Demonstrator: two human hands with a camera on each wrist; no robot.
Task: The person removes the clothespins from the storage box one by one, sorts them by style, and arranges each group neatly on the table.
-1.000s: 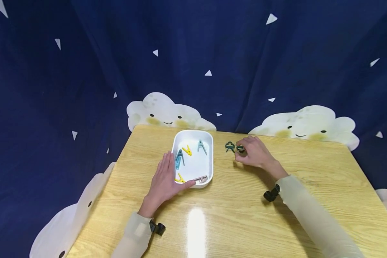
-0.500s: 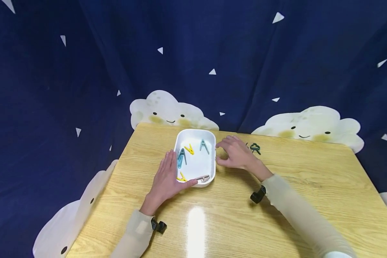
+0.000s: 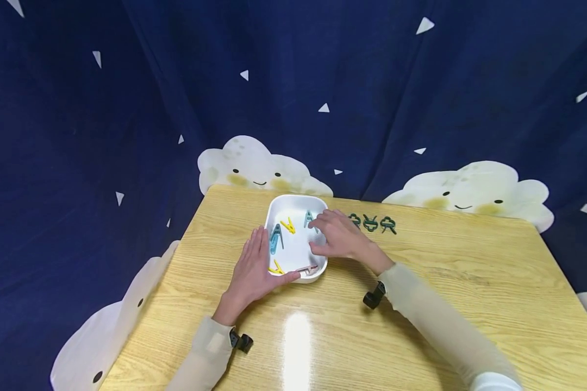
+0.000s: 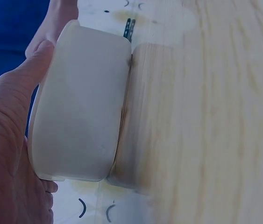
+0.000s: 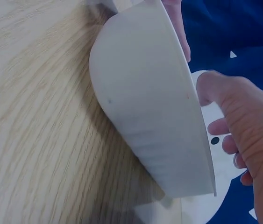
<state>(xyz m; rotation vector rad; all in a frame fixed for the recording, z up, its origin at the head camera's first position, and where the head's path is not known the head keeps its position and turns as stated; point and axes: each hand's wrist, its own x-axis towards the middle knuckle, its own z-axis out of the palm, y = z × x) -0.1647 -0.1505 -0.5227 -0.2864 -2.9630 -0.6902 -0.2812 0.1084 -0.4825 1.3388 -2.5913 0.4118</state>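
White rectangular plastic tray (image 3: pixel 300 248) holds yellow, teal and pink plastic clips (image 3: pixel 276 234); left hand (image 3: pixel 250 276) touches its rim, fingers straight; right hand (image 3: pixel 339 237) above, fingertips parted

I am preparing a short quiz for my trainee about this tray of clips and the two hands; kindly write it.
1. How many dark green clips show on the table?
2. True or false: the left hand touches the white tray.
3. In the head view, the right hand partly covers one clip inside the tray. Its colour? A) pink B) pale teal C) yellow

Key
1. Three.
2. True.
3. B, the pale teal clip.
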